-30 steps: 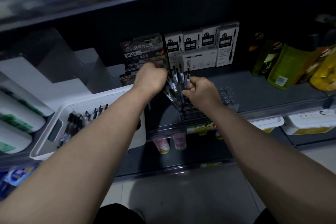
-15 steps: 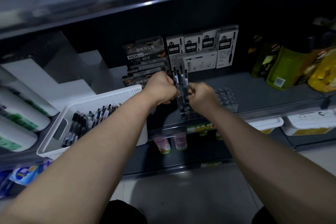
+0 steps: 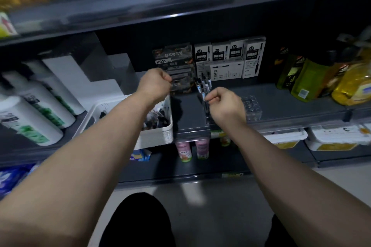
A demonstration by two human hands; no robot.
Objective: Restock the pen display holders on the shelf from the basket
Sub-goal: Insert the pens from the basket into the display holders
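Left hand [image 3: 155, 84] pulled back toward basket [image 3: 158, 136], fingers curled (holding anything? cannot tell) | right hand [image 3: 225, 106] pinches pens [image 3: 203, 86] standing in holder [image 3: 207, 117] on shelf [image 3: 291, 106] | pens light, stiff, slick: take mid-barrel.

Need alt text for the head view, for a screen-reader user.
A person's right hand pinches a pen standing among others on a dark shop shelf, while the left hand, fingers curled, hovers over the corner of a white basket holding pens. Pen boxes line the back.
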